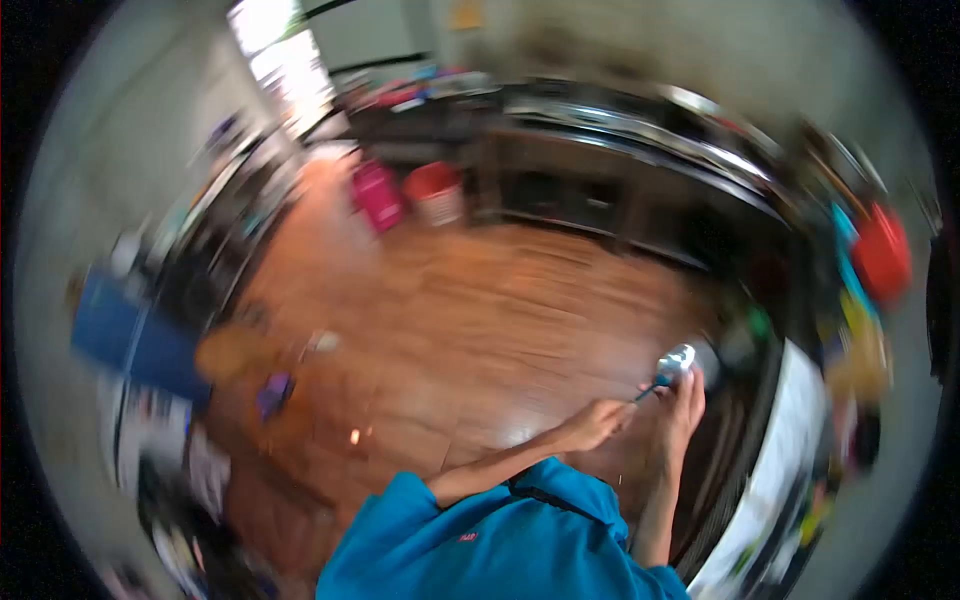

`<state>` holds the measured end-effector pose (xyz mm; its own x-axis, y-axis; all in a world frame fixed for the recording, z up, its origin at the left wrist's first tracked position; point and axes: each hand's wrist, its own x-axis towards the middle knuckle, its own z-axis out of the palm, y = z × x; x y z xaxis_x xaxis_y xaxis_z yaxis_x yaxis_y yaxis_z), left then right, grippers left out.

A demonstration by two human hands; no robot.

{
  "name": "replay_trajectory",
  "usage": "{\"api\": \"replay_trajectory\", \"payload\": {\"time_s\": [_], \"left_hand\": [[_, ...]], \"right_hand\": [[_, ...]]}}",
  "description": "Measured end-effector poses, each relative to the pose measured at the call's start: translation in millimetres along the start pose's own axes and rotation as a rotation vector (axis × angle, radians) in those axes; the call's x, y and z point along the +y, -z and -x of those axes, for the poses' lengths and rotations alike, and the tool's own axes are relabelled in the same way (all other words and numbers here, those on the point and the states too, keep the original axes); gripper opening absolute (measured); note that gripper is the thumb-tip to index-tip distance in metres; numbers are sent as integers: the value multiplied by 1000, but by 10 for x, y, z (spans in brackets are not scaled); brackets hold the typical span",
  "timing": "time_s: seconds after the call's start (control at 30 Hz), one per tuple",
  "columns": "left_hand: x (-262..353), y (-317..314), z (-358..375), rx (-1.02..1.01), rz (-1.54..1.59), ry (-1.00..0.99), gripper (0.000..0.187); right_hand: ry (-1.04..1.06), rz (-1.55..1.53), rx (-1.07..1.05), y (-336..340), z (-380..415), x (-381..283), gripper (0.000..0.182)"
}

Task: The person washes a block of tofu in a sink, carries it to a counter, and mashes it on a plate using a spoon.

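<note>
A large metal spoon (677, 361) with a shiny rounded bowl is held out in front of me, low and to the right. My left hand (598, 424) is closed round the end of its thin dark handle. At the other end, my right hand (684, 402) holds the spoon near its bowl, fingers behind and beside the metal. Motion blur hides how the right fingertips meet it. Both hands are above the brown tiled floor.
A long counter (640, 137) with shelves beneath runs along the far wall. A red-and-white bucket (436, 195) and a pink container (377, 196) stand on the floor. To my right is a white-topped surface (765, 470); a blue box (135, 325) sits at left.
</note>
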<state>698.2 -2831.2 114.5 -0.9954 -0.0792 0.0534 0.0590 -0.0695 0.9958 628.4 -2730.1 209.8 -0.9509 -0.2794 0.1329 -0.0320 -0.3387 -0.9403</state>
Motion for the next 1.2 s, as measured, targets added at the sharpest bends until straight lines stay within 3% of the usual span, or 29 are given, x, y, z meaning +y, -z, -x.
{"api": "replay_trajectory", "payload": {"time_s": [0.1,0.13,0.23,0.3,0.43,0.47,0.5,0.53,0.57,0.6,0.63,0.67,0.7,0.77,0.83,0.9,0.97,1.03,1.07,1.13,1.2], "left_hand": [[233,896,84,285,108,-5,39],[164,1144,69,283,170,32,39],[215,1815,72,344,376,90,39],[164,2153,150,408,289,76,39],[-209,3201,155,560,40,131,34],[-480,3509,220,681,-23,119,29],[-691,3769,289,804,-77,106,25],[-510,4072,382,823,-259,340,25],[-293,4388,510,826,-443,577,31],[-542,4666,709,938,-546,576,29],[-793,5024,960,1045,-661,571,28],[-809,5219,1137,1209,-625,507,28],[-791,5371,1264,1381,-578,430,29],[-686,5582,1488,1684,-339,501,27],[-627,5754,1645,1985,34,300,24],[-784,5948,1831,2083,-90,549,21],[-1194,6116,2007,2135,-31,610,20],[-1381,6638,2020,2170,40,655,19],[-1393,6939,1998,2165,32,653,19],[-1306,7765,2034,2091,-35,633,21],[-1767,8796,2149,2094,-284,556,24]], "right_hand": [[-86,174,-426,-785,-303,689,22],[-115,176,-498,-1083,-415,772,22],[-290,189,-565,-1896,-768,1102,22],[-161,65,-558,-2244,-969,1465,21],[-215,-51,-333,-3076,-1656,2141,20],[-224,-67,-348,-3362,-1818,2346,20],[-205,124,-387,-3645,-1988,2562,20],[-177,325,-429,-3903,-2164,2802,20],[-179,403,-581,-4149,-2298,3163,21],[-282,497,-858,-4357,-2458,3566,19],[-127,412,-1026,-4717,-2458,3840,17],[30,347,-1203,-4976,-2458,4051,22],[-80,390,-1340,-5225,-2454,4332,22],[-232,386,-1548,-5834,-2425,4430,23],[-283,335,-1645,-6557,-2362,4353,24],[-398,307,-1827,-7214,-2396,4549,25],[-367,388,-1822,-7850,-2464,4852,24],[-630,347,-1693,-8442,-2591,5274,23],[-615,365,-1693,-8695,-2692,5428,23],[-653,343,-1516,-9313,-2855,5651,21],[-648,448,-1516,-9849,-3126,5752,22]]}}
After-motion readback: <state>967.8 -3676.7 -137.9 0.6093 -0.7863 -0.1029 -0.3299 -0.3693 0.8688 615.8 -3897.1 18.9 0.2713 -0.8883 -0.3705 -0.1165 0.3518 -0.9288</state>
